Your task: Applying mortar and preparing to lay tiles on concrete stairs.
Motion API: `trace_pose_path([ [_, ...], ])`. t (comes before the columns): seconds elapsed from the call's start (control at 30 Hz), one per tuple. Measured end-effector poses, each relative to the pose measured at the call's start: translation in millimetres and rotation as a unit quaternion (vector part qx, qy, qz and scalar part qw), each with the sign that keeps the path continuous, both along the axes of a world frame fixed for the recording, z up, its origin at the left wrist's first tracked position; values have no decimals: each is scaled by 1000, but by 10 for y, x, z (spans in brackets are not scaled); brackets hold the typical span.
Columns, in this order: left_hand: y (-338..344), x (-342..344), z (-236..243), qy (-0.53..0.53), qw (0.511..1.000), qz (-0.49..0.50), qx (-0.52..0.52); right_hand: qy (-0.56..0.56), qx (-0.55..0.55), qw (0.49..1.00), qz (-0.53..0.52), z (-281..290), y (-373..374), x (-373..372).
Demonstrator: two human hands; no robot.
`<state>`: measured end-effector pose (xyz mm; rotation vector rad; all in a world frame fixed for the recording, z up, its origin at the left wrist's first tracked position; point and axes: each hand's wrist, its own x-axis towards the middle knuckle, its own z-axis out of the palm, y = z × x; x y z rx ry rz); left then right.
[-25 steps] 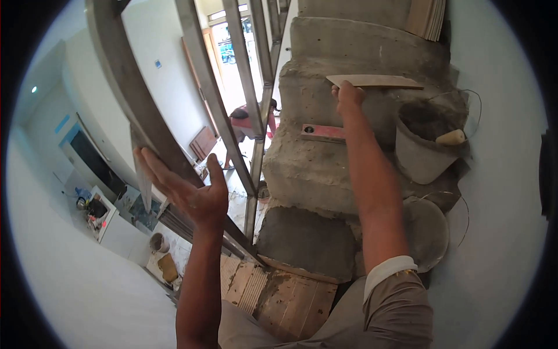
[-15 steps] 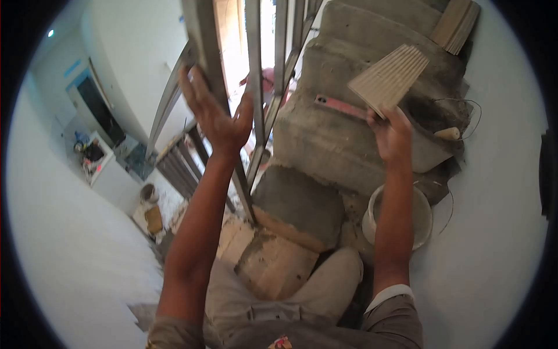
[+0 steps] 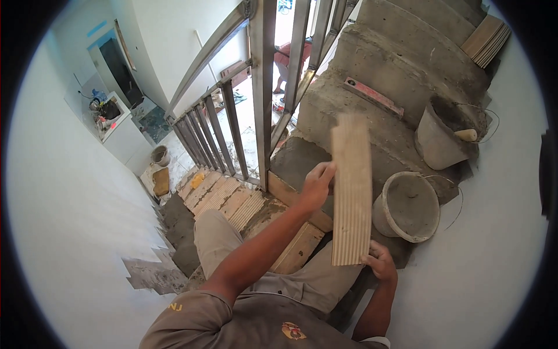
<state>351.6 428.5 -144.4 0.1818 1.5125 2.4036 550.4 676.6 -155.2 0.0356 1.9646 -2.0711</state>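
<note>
A long beige wood-look stair tile [image 3: 352, 198] with grooved ribs stands nearly lengthwise in front of me, between both hands. My left hand [image 3: 317, 185] is closed on its left edge, about halfway along. At the lower right corner, the fingers of my right hand [image 3: 381, 260] pinch the tile. Just beyond its left edge is a patch of wet grey mortar [image 3: 299, 158] on a step. To the right of the tile stands a bucket [image 3: 407, 207] of grey mortar with a wire handle.
A second bucket [image 3: 440, 136] holds a tool with a pale handle [image 3: 466, 135]. A red spirit level [image 3: 374, 97] lies on a bare concrete step. More tiles [image 3: 486, 41] are stacked higher up. A metal railing [image 3: 263, 99] lines the left side; below, a person [image 3: 288, 61] is partly visible.
My left hand has left the railing post and now grips the tile. My right hand has brought the tile down and nearer, from above the steps. The view has shifted.
</note>
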Motion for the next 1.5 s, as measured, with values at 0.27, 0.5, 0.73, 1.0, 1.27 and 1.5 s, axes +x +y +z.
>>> trace_pose_path([
  [0.27,-20,229,-1321,-115,984,136,-28,-12,380,922,-72,-719,-89,-384],
  [0.5,-94,34,-1783,-168,967,190,-23,5,583,812,-19,-728,-459,-651],
  [0.73,-314,-174,-1779,-172,964,165,-117,79,594,800,-13,-939,-443,-1039],
  [1.0,-512,-381,-1992,-76,884,157,-433,133,570,811,20,-924,-283,-1365],
  [1.27,-651,-532,-2242,90,747,148,-642,140,565,812,41,-951,-271,-1580],
  [1.5,-667,-499,-1926,-19,804,124,-581,138,587,797,34,-1013,-290,-1578],
])
